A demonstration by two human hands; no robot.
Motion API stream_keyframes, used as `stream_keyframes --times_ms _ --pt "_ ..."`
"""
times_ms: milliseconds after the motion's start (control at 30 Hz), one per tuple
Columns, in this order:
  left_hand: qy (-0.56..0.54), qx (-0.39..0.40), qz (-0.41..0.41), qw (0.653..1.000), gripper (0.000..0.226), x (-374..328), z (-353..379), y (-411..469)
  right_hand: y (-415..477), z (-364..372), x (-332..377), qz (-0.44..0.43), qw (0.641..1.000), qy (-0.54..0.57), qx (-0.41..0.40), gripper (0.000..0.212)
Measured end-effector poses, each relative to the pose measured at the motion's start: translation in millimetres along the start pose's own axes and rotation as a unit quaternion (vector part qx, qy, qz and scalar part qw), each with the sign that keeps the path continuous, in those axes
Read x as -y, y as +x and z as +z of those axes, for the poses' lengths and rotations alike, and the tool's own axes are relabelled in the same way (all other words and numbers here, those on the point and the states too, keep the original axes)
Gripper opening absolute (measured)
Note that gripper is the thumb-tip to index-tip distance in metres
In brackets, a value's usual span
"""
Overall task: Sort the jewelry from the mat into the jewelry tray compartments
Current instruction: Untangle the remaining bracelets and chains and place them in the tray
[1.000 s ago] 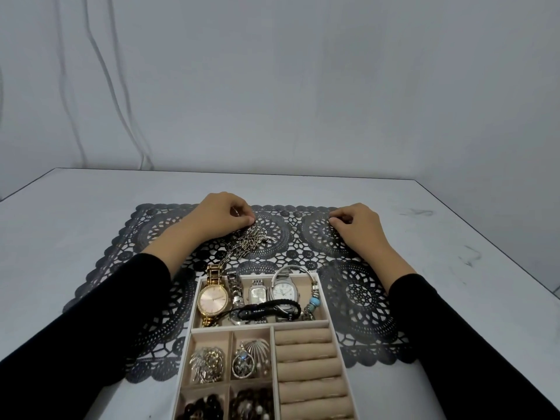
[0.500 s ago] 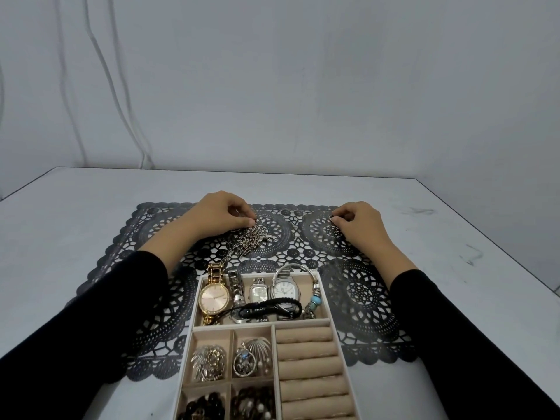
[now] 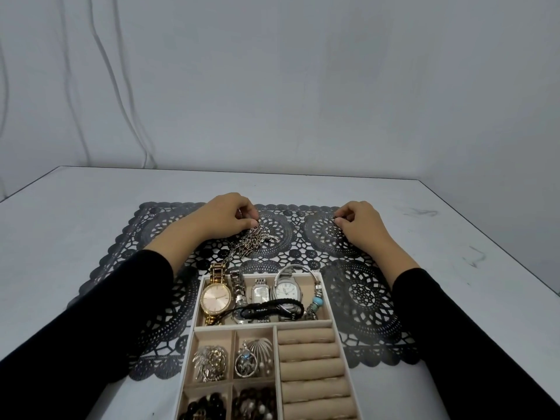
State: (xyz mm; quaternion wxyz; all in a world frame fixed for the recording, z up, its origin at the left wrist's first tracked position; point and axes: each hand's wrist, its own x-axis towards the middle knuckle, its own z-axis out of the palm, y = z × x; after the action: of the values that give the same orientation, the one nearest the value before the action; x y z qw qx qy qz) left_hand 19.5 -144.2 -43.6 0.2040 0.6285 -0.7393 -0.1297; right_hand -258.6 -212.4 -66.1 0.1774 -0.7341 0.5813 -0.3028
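Note:
A black lace mat (image 3: 360, 292) covers the middle of the table. At its far left my left hand (image 3: 224, 218) pinches the end of a silver chain (image 3: 253, 242), which lies bunched just under the fingers. My right hand (image 3: 360, 222) pinches a tiny dark piece (image 3: 335, 220) at the mat's far right; what it is I cannot tell. The beige jewelry tray (image 3: 328, 322) stands nearest me, with watches (image 3: 216, 298) and bracelets in its far compartment, brooches and beads in the small left ones, and ring rolls (image 3: 309, 353) on the right.
The grey table (image 3: 454, 237) runs to a far edge against a grey wall, with its right edge slanting toward me. White cables (image 3: 121, 86) hang down the wall at the left.
Both hands have crept slightly farther away across the mat, and the right hand's fingers have closed onto the small piece. The chain stays bunched below the left hand.

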Motion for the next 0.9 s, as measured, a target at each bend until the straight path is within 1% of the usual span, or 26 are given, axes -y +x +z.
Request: stream_keyframes --times_ms 100,300,400,500,600,667,800,900 --pt "-0.009 0.002 0.002 1.0 0.008 0 1 0 -1 0 0 0.0 1.0 0.012 -0.005 0.004" --pt "-0.06 -0.027 0.024 0.998 0.014 8 2 -3 -10 -3 0 -0.039 0.996 0.07 -0.041 0.01" --pt "-0.063 -0.037 0.039 0.997 0.01 9 2 -5 -14 -5 3 -0.047 0.993 0.097 -0.054 0.011" --pt "-0.078 -0.058 0.04 0.994 0.006 8 2 -7 -17 -8 5 -0.044 0.99 0.115 -0.064 0.008" --pt "-0.103 -0.093 0.026 0.99 0.004 5 0 -12 -22 -11 6 -0.027 0.987 0.145 -0.072 0.004" --pt "-0.123 -0.13 0.014 0.984 0.003 3 -2 -19 -25 -13 7 -0.011 0.982 0.174 -0.076 0.004" --pt "-0.167 -0.196 -0.007 0.966 0.007 -2 -7 -34 -38 -16 10 0.018 0.967 0.242 -0.081 0.005" --pt "-0.225 -0.226 -0.027 0.947 0.006 -4 -9 -49 -50 -18 15 0.033 0.952 0.296 -0.076 0.006"
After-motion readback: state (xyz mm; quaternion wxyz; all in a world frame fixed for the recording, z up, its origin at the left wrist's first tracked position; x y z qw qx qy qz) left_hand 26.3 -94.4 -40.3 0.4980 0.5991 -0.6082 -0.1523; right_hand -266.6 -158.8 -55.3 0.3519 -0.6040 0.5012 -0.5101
